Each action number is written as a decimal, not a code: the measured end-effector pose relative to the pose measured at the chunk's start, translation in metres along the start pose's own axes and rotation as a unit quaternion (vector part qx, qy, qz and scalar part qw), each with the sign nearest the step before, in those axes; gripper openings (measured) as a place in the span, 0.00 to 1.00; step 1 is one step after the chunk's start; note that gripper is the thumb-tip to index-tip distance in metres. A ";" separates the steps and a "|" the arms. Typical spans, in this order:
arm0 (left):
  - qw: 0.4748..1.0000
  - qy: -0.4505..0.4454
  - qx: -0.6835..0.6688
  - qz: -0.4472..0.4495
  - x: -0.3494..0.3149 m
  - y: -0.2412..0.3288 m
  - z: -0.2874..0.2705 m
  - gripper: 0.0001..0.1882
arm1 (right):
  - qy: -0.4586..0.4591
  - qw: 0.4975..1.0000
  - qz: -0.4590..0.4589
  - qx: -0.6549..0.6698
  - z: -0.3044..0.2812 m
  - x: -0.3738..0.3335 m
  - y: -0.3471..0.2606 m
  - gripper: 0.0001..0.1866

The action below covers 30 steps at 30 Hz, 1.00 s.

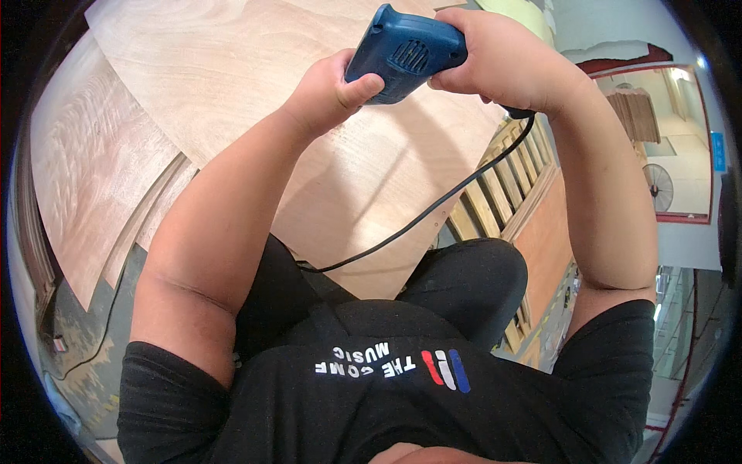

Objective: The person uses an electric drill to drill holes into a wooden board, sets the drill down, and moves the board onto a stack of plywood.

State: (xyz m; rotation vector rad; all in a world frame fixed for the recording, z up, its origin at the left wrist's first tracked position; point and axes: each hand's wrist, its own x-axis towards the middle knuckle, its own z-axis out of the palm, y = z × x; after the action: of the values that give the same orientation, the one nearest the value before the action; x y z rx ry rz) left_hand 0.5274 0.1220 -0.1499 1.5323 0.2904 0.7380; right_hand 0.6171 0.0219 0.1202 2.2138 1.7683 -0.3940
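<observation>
Both hands grasp a blue power tool above a plywood sheet.
The left hand [331, 91] grips the blue power tool [410, 56] at its left side, thumb on the near edge and fingers mostly hidden; the right hand [495, 56] is closed round its right end. Whether the tool touches the plywood sheet [212, 66] behind it, I cannot tell. A black cord [433, 210] curves from beneath the right hand down to the person's lap. More sheets [100, 162] lie to the left, wooden slats [495, 193] to the right, and a fan [659, 188] stands beyond a red-framed opening.
</observation>
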 end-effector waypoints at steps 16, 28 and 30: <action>0.998 -0.061 0.025 -0.020 0.002 -0.032 -0.008 0.60 | 0.061 0.992 0.043 0.098 0.071 0.019 0.029 0.22; 0.997 -0.011 -0.069 0.038 0.008 -0.016 0.002 0.62 | 0.051 0.990 0.089 0.095 0.038 0.000 0.000 0.21; 0.993 -0.024 -0.101 0.051 0.006 -0.012 0.002 0.65 | 0.034 0.987 0.120 0.097 0.029 -0.002 -0.011 0.21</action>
State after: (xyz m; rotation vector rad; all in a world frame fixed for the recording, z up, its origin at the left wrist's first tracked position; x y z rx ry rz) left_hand 0.5361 0.1258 -0.1598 1.3770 0.0977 0.7844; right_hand 0.6045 0.0112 0.0935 2.5682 1.5261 -0.4566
